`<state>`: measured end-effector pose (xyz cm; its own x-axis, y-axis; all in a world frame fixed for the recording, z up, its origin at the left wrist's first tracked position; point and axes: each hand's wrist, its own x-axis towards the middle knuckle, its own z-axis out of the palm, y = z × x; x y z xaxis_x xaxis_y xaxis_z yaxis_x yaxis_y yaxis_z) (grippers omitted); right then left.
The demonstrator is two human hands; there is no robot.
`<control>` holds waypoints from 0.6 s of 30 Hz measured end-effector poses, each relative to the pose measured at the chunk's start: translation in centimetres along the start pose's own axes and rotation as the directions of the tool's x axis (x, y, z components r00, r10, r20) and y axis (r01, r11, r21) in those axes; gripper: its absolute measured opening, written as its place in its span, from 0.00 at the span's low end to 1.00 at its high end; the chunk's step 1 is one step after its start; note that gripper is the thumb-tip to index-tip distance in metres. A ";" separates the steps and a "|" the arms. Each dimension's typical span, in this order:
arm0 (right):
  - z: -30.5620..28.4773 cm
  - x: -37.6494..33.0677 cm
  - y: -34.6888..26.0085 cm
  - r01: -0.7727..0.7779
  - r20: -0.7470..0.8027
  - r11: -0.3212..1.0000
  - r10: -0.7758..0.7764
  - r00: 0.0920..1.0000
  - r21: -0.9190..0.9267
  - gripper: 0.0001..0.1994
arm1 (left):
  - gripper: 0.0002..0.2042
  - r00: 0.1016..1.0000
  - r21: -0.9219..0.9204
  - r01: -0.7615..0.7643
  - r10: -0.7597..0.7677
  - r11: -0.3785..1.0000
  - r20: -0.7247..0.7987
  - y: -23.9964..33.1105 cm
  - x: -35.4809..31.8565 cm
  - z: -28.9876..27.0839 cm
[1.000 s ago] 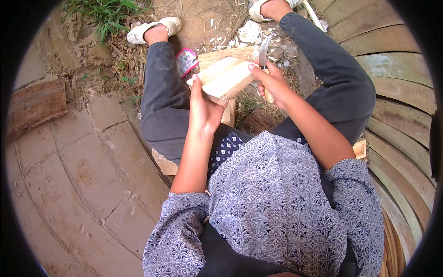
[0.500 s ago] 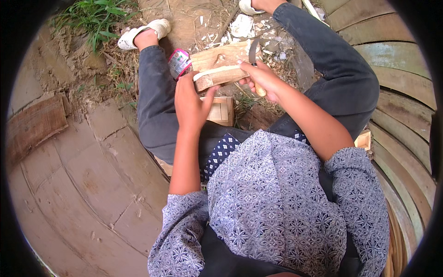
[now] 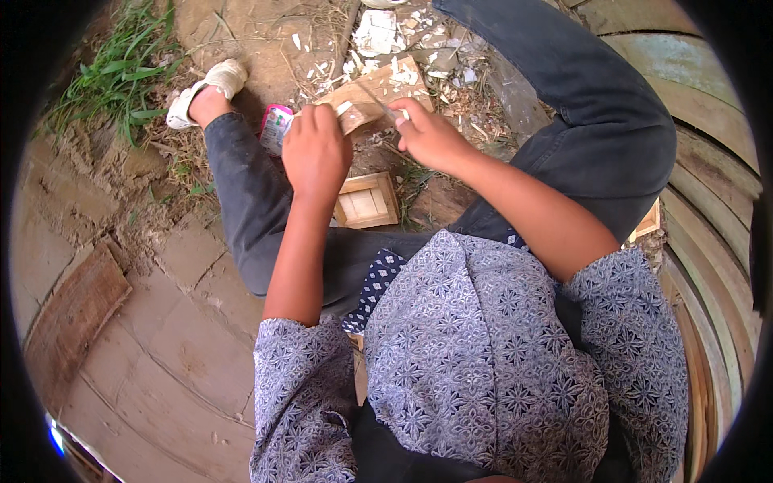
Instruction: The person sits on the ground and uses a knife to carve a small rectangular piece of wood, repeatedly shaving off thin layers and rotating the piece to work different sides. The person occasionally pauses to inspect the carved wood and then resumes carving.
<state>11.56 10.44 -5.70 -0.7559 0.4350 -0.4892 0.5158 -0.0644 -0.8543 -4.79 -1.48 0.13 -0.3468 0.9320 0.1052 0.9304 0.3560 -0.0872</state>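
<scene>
My left hand (image 3: pixel 318 153) is closed from above on a wooden block (image 3: pixel 360 118), and covers its left end. The block's far end points right, toward my other hand. Fingers of my right hand (image 3: pixel 431 138) are wrapped round a knife, whose thin blade (image 3: pixel 377 100) slants up and left, close to the block. I cannot tell whether the blade touches it. Behind the block a flat wooden board (image 3: pixel 401 79) lies on the ground with pale shavings on it. Most of the knife's handle is hidden in my grip.
A small wooden box (image 3: pixel 368 201) sits between my legs. The pink-edged packet (image 3: pixel 276 129) lies by my left shin. Pale wood chips (image 3: pixel 377 34) litter the ground ahead. Curved wooden slats (image 3: pixel 708 185) line the right side, and grass (image 3: pixel 121 76) grows at the far left.
My left hand has turned over, from holding the block's end to gripping it from above. The knife has swung from upright to slanting left toward the block. The view has shifted a little.
</scene>
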 end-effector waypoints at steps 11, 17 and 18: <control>-0.5 -2.1 0.6 0.083 -0.052 0.996 -0.083 0.995 -0.015 0.13 | 0.24 0.994 -0.167 0.010 0.008 0.986 0.106 1.8 -1.5 -0.9; -0.9 2.4 3.1 -0.053 0.018 0.987 0.057 0.998 -0.154 0.12 | 0.20 0.999 -0.164 0.020 -0.011 0.986 0.052 2.1 -1.6 -0.3; -0.6 2.5 3.5 -0.053 -0.005 0.987 0.053 0.999 -0.153 0.12 | 0.20 0.999 -0.164 0.017 -0.011 0.986 0.034 2.1 -1.4 -0.3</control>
<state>11.68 11.89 -9.78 -0.7255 0.4352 -0.5332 0.6109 0.0504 -0.7901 -2.34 -2.06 0.10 -0.3610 0.9297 0.0728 0.9314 0.3555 0.0784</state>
